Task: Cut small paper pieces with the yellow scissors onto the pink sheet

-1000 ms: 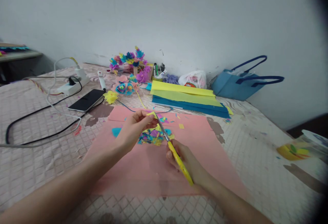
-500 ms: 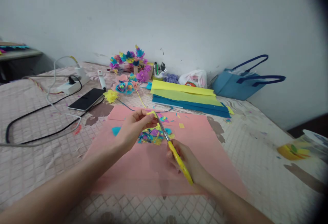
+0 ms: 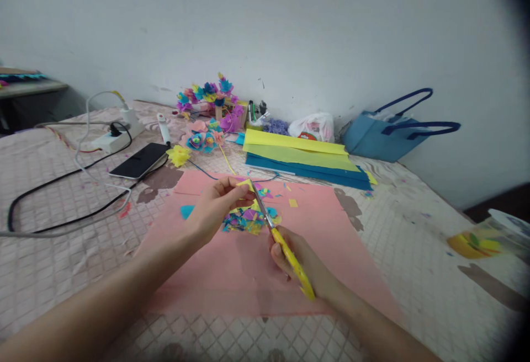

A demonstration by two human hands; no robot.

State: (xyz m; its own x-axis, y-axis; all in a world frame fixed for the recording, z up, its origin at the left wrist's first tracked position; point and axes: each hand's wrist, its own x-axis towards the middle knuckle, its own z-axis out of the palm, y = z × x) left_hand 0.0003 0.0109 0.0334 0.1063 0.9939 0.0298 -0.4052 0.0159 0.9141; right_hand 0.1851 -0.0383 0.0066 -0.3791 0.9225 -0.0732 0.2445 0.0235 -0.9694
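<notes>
Between its thumb and fingers my left hand (image 3: pixel 217 202) pinches a small piece of yellow paper (image 3: pixel 245 184). My right hand (image 3: pixel 296 254) is closed around the yellow handles of a pair of scissors (image 3: pixel 292 257). The metal blades point up and left, and their tips are at the right edge of the yellow piece. Below both hands lies a large pink sheet (image 3: pixel 306 290). A heap of blue, purple and yellow paper scraps (image 3: pixel 248 221) rests on it, partly hidden by my left hand and the blades.
Yellow and blue paper sheets (image 3: pixel 298 155) lie behind the pink one. Paper flowers (image 3: pixel 202 138) stand at the back left, near a phone (image 3: pixel 139 160) and a power strip (image 3: pixel 111 141) with cables. A blue bag (image 3: pixel 376 136) and a clear tub (image 3: pixel 476 243) are on the right.
The scissors' handles have shifted very slightly in my right hand, the lower end moving right. My left hand and the yellow piece stay nearly where they were.
</notes>
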